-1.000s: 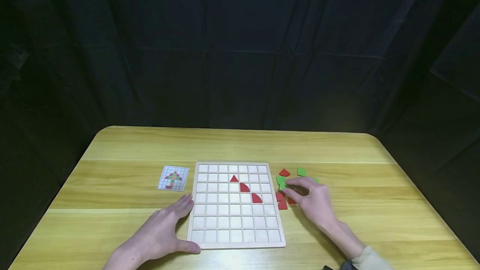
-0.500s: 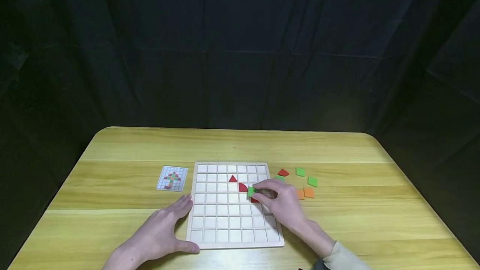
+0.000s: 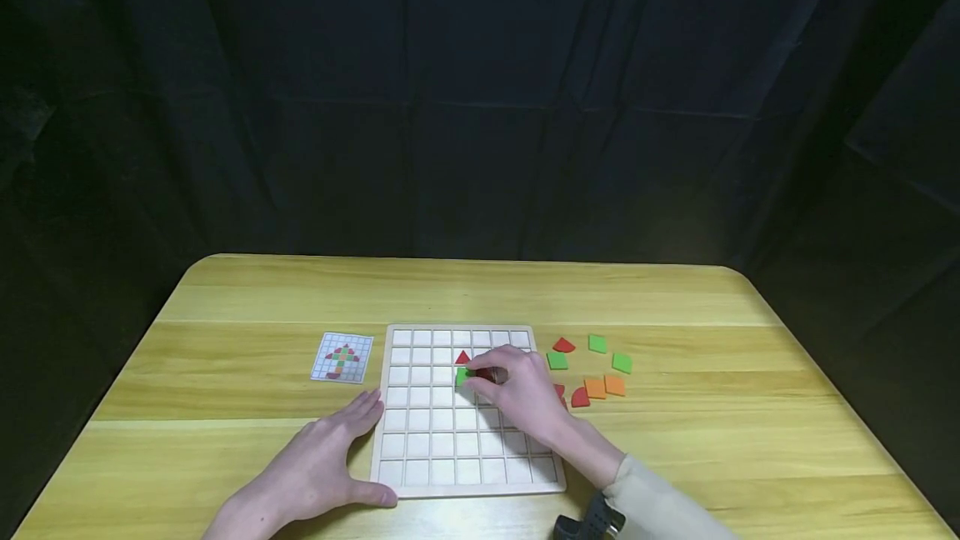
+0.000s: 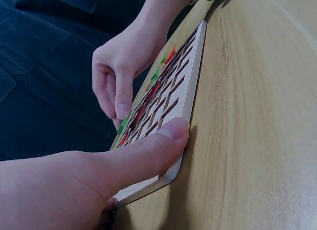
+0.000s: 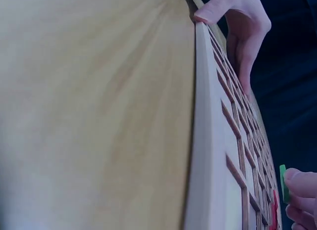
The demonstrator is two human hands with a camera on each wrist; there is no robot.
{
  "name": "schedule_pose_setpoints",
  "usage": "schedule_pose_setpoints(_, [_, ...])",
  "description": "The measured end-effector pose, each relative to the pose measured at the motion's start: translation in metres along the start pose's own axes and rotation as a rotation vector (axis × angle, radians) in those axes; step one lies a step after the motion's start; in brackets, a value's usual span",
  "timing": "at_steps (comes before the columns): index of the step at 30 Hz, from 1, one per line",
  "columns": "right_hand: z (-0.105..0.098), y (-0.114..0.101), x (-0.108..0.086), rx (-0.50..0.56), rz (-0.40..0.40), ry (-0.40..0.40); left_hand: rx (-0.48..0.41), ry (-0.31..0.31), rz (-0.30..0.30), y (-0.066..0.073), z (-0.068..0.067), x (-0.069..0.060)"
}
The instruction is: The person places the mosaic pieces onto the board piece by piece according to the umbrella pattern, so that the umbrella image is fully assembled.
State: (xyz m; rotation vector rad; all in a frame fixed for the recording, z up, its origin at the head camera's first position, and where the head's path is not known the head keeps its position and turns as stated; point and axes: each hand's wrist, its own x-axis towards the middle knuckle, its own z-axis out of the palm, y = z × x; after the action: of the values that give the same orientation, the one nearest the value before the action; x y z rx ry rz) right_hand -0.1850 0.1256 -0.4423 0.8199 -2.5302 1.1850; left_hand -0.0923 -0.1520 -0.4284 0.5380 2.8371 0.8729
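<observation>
My right hand (image 3: 525, 394) pinches a green square tile (image 3: 461, 377) between thumb and fingertips, over the white gridded board (image 3: 442, 446). The tile is just below a red triangle tile (image 3: 462, 357) lying in a cell. In the right wrist view the green tile (image 5: 284, 184) stands on edge, slightly above the board. The right hand mostly hides the red quarter-circle tiles on the board. My left hand (image 3: 311, 465) rests against the board's left side, fingers extended, its thumb touching the near-left corner; the left wrist view shows that thumb (image 4: 148, 153) on the rim.
Right of the board lie loose green squares (image 3: 622, 363), orange squares (image 3: 615, 386) and red pieces (image 3: 581, 397). A small printed card (image 3: 342, 357) with a coloured grid pattern lies left of the board. A dark curtain (image 3: 480, 107) hangs behind the wooden table (image 3: 712, 440).
My right hand has picked up a green square tile from the pile and carried it left across the board to below the red triangle. The left hand has stayed in place.
</observation>
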Motion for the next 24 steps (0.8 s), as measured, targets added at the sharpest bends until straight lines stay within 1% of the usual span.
schedule_pose_setpoints(4, [0.0030, 0.0030, 0.0060, -0.054, -0.012, -0.016, -0.004, -0.003, -0.002, 0.0003, 0.0005, 0.0003])
schedule_pose_setpoints(9, [0.0057, 0.0064, 0.0060, -0.085, 0.000, -0.039, -0.010, -0.004, -0.001, 0.0010, 0.0010, 0.0002])
schedule_pose_setpoints(18, [0.0080, 0.0072, 0.0034, -0.078, -0.033, -0.027, 0.001, 0.001, -0.003, 0.0010, 0.0003, -0.0012])
schedule_pose_setpoints(24, [0.0079, 0.0080, 0.0022, -0.070, -0.045, 0.001, 0.001, 0.004, 0.001, 0.0012, 0.0006, -0.0011])
